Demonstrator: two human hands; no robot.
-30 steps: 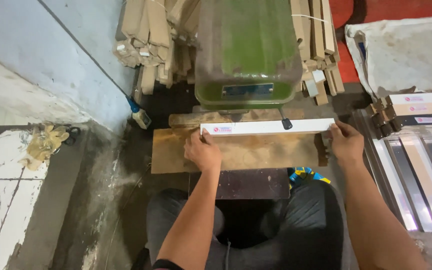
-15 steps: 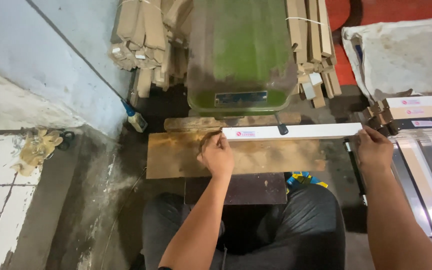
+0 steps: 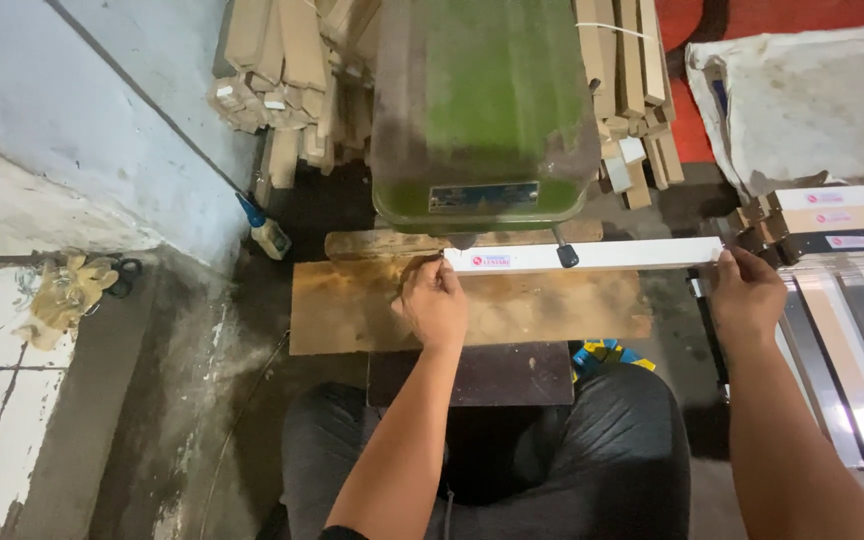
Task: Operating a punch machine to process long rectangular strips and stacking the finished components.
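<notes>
- While the white strip (image 3: 592,256) lies across centre frame, left hand (image 3: 434,303) fingers (image 3: 422,275) curl over its left end.
- Right hand (image 3: 747,295) fingers (image 3: 742,262) pinch its right end, centre right.

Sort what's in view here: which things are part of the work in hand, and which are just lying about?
In use:
left hand at the left end of the long white strip
right hand gripping its right end
green machine
wooden board under the strip

Lying about:
glue bottle
crumpled gloves
bundled wood strips
stacked strips
white sack
</notes>
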